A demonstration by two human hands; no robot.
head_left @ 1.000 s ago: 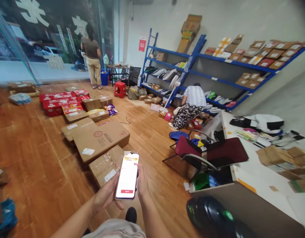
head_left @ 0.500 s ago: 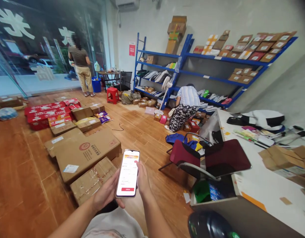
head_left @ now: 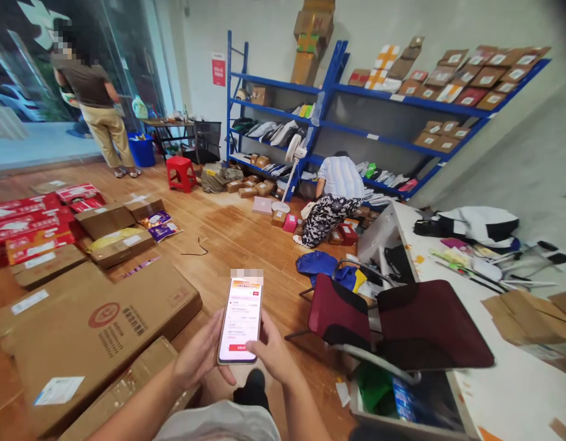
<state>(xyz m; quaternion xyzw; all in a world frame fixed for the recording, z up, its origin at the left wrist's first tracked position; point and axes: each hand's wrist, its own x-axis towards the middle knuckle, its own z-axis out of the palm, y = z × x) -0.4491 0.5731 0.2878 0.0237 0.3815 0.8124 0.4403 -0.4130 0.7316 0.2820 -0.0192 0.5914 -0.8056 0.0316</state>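
Head view, lower middle of the frame: a slim white-cased smartphone with a lit screen [head_left: 241, 320] sits between both hands, its long axis running up the frame and leaning slightly right. The left hand [head_left: 200, 358] cradles it from the left, fingers curled round the back edge and clamped on the case. The right hand [head_left: 270, 350] is at its right edge, thumb laid across the lower part of the screen near a small red button; its fingers are also closed on the phone. Both hands are equally near, touching it (neither is free).

The screen shows an orange banner at top and rows of text too small to read. Left of the hands lies a large flat brown cardboard carton [head_left: 103, 324] on the wooden floor, printed with a round red logo, unreadable characters and a white shipping label. Right of the phone stands a dark red padded chair [head_left: 402, 321] beside a white desk [head_left: 494, 392]. In the upper middle, a person in a striped shirt [head_left: 338, 184] crouches before blue metal shelving [head_left: 356, 116] loaded with labelled parcels. A red notice [head_left: 218, 68] hangs on the wall, illegible.
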